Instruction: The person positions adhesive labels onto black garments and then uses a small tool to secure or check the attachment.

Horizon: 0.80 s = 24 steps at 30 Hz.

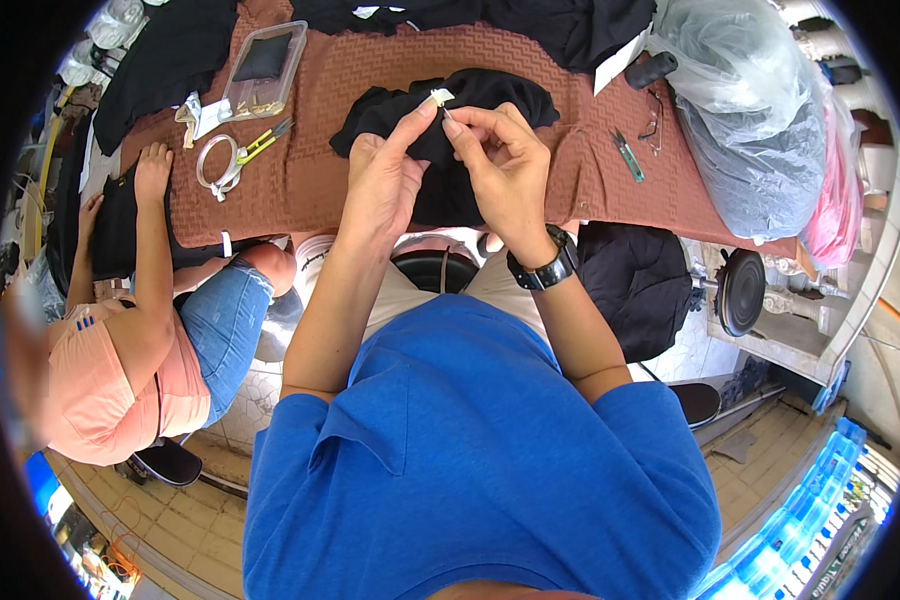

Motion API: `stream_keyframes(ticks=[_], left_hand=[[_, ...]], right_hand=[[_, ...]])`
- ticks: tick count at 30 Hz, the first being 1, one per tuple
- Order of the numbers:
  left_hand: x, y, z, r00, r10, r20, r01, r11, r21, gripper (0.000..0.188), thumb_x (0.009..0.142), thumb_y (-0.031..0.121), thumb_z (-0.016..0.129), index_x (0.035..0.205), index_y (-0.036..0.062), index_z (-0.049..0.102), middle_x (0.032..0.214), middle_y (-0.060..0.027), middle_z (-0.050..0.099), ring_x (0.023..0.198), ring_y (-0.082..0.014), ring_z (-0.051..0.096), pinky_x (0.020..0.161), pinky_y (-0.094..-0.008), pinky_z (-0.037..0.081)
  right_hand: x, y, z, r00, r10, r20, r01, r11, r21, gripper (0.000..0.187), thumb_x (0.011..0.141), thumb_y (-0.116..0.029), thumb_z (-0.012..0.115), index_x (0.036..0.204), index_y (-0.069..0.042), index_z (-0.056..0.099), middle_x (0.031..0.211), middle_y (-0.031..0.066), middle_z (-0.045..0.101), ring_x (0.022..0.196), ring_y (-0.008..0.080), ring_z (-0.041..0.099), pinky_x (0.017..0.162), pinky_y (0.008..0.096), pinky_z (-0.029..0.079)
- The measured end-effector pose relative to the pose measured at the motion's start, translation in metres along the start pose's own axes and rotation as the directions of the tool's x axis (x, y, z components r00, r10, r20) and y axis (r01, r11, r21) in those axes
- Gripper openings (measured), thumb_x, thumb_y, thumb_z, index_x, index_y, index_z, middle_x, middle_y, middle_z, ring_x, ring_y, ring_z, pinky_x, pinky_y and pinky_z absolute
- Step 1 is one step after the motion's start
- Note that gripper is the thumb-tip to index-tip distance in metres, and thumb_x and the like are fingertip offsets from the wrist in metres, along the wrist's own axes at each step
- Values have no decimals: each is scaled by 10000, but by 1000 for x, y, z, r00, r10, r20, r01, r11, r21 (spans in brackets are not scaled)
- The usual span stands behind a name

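A black garment (518, 95) lies bunched at the table's near middle and drapes over its edge. My left hand (388, 180) is closed on the cloth, its thumb pressed against a small pale tag (442, 97) at the top of the fold. Close beside it, my right hand (502, 160) pinches thumb and forefinger together just below the tag. Whatever sits between those fingertips is too small to name. A dark watch (544, 270) circles my right wrist.
Thread snips (627, 155) and eyeglasses (655, 125) lie to the right, before a large plastic bag (745, 130). Yellow-handled scissors (260, 145), a white ring (216, 165) and a clear plastic box (266, 75) lie left. A co-worker in a peach top (100, 385) handles black cloth at far left.
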<state>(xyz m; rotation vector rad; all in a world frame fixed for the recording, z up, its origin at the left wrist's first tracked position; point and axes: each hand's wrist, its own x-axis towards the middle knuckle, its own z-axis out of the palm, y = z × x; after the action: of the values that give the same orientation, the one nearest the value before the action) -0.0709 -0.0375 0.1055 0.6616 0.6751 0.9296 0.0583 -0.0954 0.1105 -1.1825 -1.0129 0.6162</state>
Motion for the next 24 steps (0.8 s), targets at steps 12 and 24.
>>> stream_keyframes(ticks=[12,24], left_hand=[[-1,4,11,996,30,-83,-29,999,15,233,895,189,782,749,102,624,825,-27,662,784,-64,599,701,-287,433],[-3,6,17,992,54,-118,-54,999,3,234,871,159,798,723,57,647,835,-52,673,766,-80,613,676,-285,449]], right_hand=[[1,2,1,1000,22,13,-22,1000,8,96,899,-28,732,981,20,747,813,8,555,692,61,567,607,216,465],[2,3,3,988,148,39,-152,979,133,80,914,-23,731,973,32,732,880,12,593,730,74,601,654,217,499]])
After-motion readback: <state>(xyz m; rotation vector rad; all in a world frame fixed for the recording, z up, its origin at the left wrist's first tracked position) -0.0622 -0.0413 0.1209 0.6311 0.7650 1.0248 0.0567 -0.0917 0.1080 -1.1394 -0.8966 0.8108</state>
